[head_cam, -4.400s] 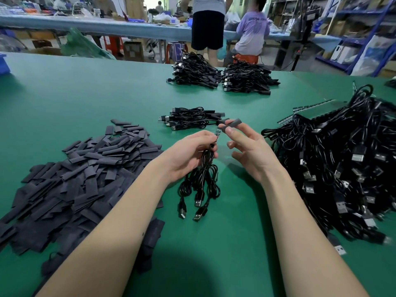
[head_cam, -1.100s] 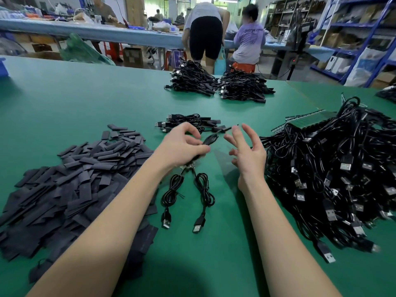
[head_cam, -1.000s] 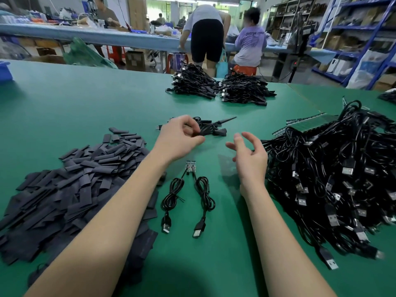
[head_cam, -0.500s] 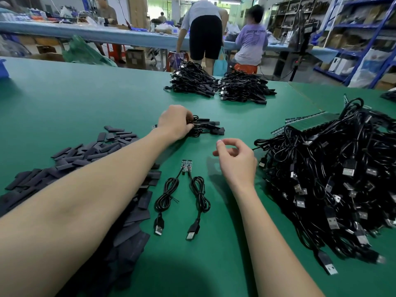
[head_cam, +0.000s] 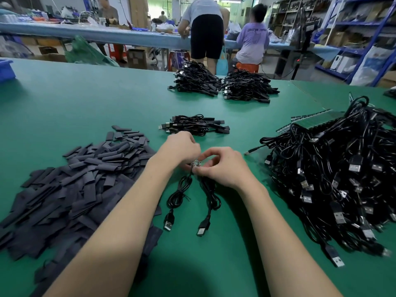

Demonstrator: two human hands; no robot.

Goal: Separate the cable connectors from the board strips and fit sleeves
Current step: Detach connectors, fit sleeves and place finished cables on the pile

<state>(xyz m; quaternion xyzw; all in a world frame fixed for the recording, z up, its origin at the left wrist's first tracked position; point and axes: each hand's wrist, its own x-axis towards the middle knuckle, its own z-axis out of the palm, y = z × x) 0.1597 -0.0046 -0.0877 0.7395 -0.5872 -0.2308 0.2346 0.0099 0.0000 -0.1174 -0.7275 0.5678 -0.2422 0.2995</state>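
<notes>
Both hands meet over a small piece of board strip [head_cam: 196, 163] in the middle of the green table [head_cam: 85, 103]. My left hand [head_cam: 180, 150] pinches it from the left and my right hand [head_cam: 222, 166] pinches it from the right. Two black coiled cables [head_cam: 194, 192] hang from the strip toward me, each ending in a USB plug. A heap of flat dark sleeves [head_cam: 70, 181] lies to the left. A small bundle of sleeved cables [head_cam: 195, 125] lies just beyond my hands.
A big tangle of black cables on green board strips [head_cam: 334, 168] fills the right side. Two cable piles [head_cam: 220, 84] sit at the far edge. A blue bin [head_cam: 6, 71] stands at far left. People work at a bench behind the table.
My left hand drew back from the small sleeved bundle after leaving a cable there. Both hands have closed on the board strip piece that lay on the table with its two cables.
</notes>
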